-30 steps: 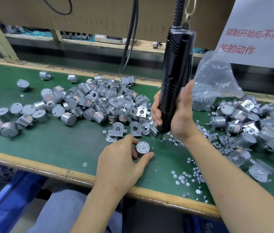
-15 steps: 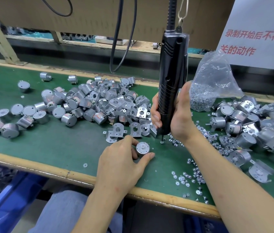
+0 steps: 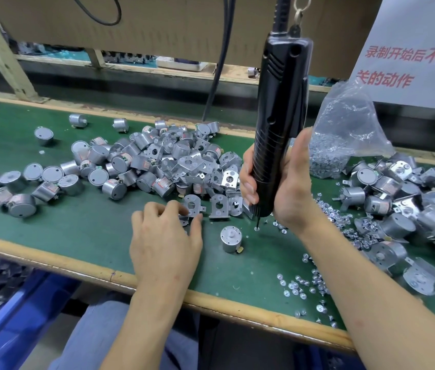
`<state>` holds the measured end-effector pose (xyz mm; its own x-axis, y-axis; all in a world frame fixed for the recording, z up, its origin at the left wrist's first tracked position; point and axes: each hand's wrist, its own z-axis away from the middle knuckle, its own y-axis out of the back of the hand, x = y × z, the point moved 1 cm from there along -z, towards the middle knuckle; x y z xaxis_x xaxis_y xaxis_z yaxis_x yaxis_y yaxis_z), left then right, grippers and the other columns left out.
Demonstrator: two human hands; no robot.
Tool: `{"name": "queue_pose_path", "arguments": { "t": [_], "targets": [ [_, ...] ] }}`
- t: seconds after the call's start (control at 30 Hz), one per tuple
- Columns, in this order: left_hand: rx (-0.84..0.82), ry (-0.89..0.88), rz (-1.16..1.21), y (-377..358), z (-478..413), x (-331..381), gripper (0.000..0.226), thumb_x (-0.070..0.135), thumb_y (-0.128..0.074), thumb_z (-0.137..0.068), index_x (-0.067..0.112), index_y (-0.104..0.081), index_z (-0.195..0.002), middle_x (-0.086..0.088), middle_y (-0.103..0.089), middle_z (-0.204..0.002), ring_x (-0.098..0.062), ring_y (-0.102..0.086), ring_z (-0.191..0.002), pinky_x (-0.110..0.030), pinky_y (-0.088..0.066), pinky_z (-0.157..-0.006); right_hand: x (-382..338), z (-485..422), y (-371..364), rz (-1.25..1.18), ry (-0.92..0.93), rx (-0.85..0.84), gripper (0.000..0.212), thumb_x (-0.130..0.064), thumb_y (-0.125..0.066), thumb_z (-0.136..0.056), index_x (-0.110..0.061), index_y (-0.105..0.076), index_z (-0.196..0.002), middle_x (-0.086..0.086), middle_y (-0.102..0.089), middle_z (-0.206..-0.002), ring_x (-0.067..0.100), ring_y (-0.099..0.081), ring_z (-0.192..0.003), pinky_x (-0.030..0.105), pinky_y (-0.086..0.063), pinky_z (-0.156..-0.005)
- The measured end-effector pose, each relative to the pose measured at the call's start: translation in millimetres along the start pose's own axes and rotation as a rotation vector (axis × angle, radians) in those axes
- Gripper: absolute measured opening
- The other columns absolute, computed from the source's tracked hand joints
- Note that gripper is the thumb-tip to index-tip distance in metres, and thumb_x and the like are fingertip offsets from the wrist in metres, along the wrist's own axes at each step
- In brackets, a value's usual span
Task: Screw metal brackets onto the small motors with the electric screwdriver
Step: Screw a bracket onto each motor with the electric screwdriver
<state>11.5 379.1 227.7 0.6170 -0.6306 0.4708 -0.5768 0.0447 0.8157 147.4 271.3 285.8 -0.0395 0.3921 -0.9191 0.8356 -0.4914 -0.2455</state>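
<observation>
Green mat [image 3: 77, 231] covers the bench. Left hand [image 3: 165, 236] curls its fingertips onto a loose metal bracket [image 3: 192, 206] at the heap's edge. Just to its right, apart from it, one small motor [image 3: 231, 239] stands shaft-up. Right hand [image 3: 290, 182] grips the upright electric screwdriver [image 3: 278, 116], bit tip on a loose screw [image 3: 257, 228]. Best to seat the bracket flat over the shaft before driving, keeping the tool vertical.

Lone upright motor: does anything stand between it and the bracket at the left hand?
Nothing visible: only bare green mat lies between the motor and the bracket the left hand pinches; the screwdriver stands right of both.
</observation>
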Motion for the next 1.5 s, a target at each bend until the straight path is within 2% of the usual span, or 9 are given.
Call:
{"name": "queue_pose_path", "arguments": {
  "t": [0.37, 0.43, 0.57, 0.67, 0.93, 1.07, 1.3, 1.4, 1.5],
  "targets": [
    [0.044, -0.055, 0.048, 14.0, 3.2, 0.2, 0.019, 0.028, -0.070, -0.087, 0.013, -0.071, -0.099, -0.010, -0.067, -0.094, -0.033, -0.057, -0.087, -0.037, -0.040, -0.071, -2.9, 0.5, -0.6, -0.001, -0.006, 0.008, 0.082, -0.097, -0.046, -0.064, -0.016, -0.058, -0.071, 0.000, -0.050, -0.056, 0.017, -0.044, -0.044, 0.025, -0.041, -0.048],
    [0.049, -0.086, 0.188, 19.4, -1.3, -4.1, 0.013, 0.023, -0.072, -0.086, 0.016, -0.071, -0.097, -0.005, -0.067, -0.092, -0.024, -0.063, -0.082, -0.033, -0.042, -0.074, -2.8, 0.5, -0.7, -0.006, -0.010, 0.005, 0.082, -0.097, -0.047, -0.064, -0.017, -0.058, -0.071, 0.000, -0.051, -0.057, 0.016, -0.044, -0.044, 0.025, -0.041, -0.048],
    [-0.068, -0.224, 0.377, 24.2, -7.5, -11.7, 0.017, 0.008, -0.072, -0.082, 0.020, -0.071, -0.094, 0.008, -0.067, -0.079, 0.006, -0.059, -0.064, -0.004, -0.039, -0.067, -2.4, 0.0, -0.8, -0.005, -0.004, 0.005, 0.081, -0.097, -0.046, -0.065, -0.016, -0.057, -0.071, 0.000, -0.051, -0.056, 0.016, -0.045, -0.044, 0.024, -0.042, -0.048],
    [-0.158, -0.246, 0.399, 20.9, -5.9, -15.1, 0.024, 0.001, -0.069, -0.083, 0.021, -0.072, -0.096, 0.019, -0.069, -0.082, 0.012, -0.055, -0.059, -0.001, -0.039, -0.064, -2.4, -0.1, -1.4, 0.001, -0.002, 0.007, 0.081, -0.097, -0.045, -0.066, -0.017, -0.058, -0.071, 0.000, -0.051, -0.057, 0.016, -0.045, -0.044, 0.024, -0.042, -0.048],
    [-0.228, -0.286, 0.448, 18.9, -7.6, -17.3, 0.036, 0.002, -0.069, -0.088, 0.038, -0.074, -0.086, 0.033, -0.069, -0.085, 0.009, -0.064, -0.076, 0.000, -0.039, -0.069, -2.4, -0.3, -1.8, 0.007, -0.002, 0.013, 0.082, -0.097, -0.046, -0.065, -0.016, -0.057, -0.072, 0.001, -0.051, -0.057, 0.016, -0.045, -0.044, 0.024, -0.042, -0.048],
    [-0.284, -0.325, 0.411, 16.9, -8.0, -18.3, 0.051, 0.003, -0.062, -0.092, 0.053, -0.067, -0.089, 0.018, -0.071, -0.088, 0.007, -0.063, -0.089, 0.001, -0.036, -0.080, -1.9, -0.2, -1.3, 0.011, -0.002, 0.017, 0.081, -0.097, -0.045, -0.066, -0.017, -0.058, -0.071, 0.000, -0.051, -0.057, 0.016, -0.046, -0.045, 0.024, -0.042, -0.048],
    [-0.404, -0.329, 0.438, 21.4, -14.6, -30.6, 0.043, 0.009, -0.068, -0.091, 0.052, -0.074, -0.092, 0.021, -0.070, -0.082, 0.007, -0.062, -0.084, -0.003, -0.039, -0.073, -2.8, -0.2, -1.6, 0.018, -0.001, 0.024, 0.082, -0.096, -0.045, -0.066, -0.015, -0.056, -0.071, 0.000, -0.051, -0.058, 0.015, -0.046, -0.045, 0.023, -0.042, -0.049],
    [-0.395, -0.338, 0.486, 26.0, -15.0, -34.6, 0.039, 0.007, -0.066, -0.092, 0.044, -0.076, -0.098, 0.029, -0.067, -0.076, 0.004, -0.056, -0.063, -0.005, -0.037, -0.060, -3.0, 0.1, -2.2, 0.024, 0.003, 0.023, 0.083, -0.096, -0.044, -0.067, -0.014, -0.056, -0.072, 0.000, -0.051, -0.058, 0.016, -0.046, -0.045, 0.024, -0.042, -0.049],
    [-0.328, -0.417, 0.553, 31.0, -7.6, -23.6, 0.035, 0.015, -0.068, -0.087, 0.039, -0.071, -0.113, 0.026, -0.070, -0.097, 0.005, -0.055, -0.072, -0.004, -0.036, -0.065, -3.5, 0.2, -3.2, 0.019, 0.005, 0.020, 0.082, -0.095, -0.044, -0.067, -0.015, -0.057, -0.073, 0.001, -0.051, -0.058, 0.016, -0.045, -0.045, 0.025, -0.041, -0.048]
  ]
}}
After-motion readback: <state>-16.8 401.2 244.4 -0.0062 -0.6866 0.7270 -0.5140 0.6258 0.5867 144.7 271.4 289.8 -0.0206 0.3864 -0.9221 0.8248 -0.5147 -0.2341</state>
